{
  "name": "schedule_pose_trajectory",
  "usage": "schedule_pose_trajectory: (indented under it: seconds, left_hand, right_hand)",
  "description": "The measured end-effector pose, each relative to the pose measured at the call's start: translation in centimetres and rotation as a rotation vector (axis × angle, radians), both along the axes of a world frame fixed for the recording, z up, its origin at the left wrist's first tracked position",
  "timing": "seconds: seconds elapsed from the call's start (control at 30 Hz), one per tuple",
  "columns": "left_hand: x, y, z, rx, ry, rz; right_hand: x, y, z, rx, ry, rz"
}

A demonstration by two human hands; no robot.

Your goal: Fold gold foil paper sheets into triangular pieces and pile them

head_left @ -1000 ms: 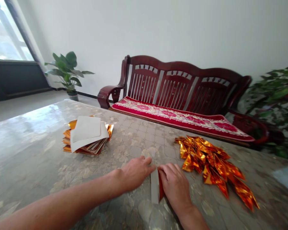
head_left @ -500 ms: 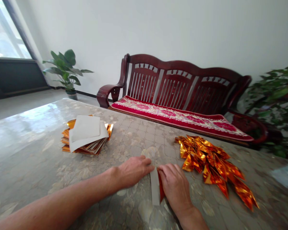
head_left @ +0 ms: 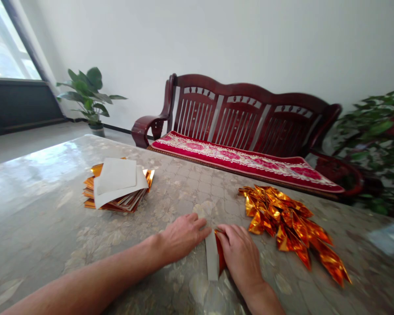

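Note:
A sheet of foil paper (head_left: pixel 212 258), white on its back and orange-gold on the other face, lies partly folded on the table in front of me. My left hand (head_left: pixel 186 234) reaches in from the left, and its curled fingertips grip the far left edge of the sheet. On the right side, my right hand (head_left: pixel 239 251) has its fingers closed on the raised orange fold. Its palm hides part of the paper. A heap of folded foil pieces (head_left: pixel 290 223) lies to the right, and a stack of foil paper (head_left: pixel 120 177), mostly white side up, sits at the left.
A patterned, glossy cover lies over the table (head_left: pixel 170 188). Beyond its far edge stands a dark red wooden bench (head_left: pixel 239 118) with a red floral cushion (head_left: pixel 230 153). A clear plastic piece (head_left: pixel 389 238) is at the right; potted plants (head_left: pixel 88 94) flank the bench.
The left fingers have shifted very slightly along the sheet's far edge. The folded sheet and right hand look nearly the same; the whole view has drifted a little.

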State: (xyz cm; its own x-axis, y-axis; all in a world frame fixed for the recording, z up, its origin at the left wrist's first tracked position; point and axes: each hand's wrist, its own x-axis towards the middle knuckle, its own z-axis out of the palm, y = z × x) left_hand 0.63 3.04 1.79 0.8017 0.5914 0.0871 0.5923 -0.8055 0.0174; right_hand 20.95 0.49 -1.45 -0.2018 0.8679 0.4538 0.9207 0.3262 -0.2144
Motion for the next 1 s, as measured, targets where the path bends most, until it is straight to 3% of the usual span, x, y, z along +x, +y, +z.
schedule_pose_trajectory:
  seconds: [0.33,1.0]
  left_hand:
    - [0.3,-0.7,0.0,-0.006,-0.028,0.048]
    - [1.5,-1.2,-0.1,-0.028,-0.033,0.132]
  right_hand:
    - [-0.1,0.3,0.5,-0.037,-0.001,-0.012]
    - [0.2,-0.2,0.9,0.09,-0.201,0.056]
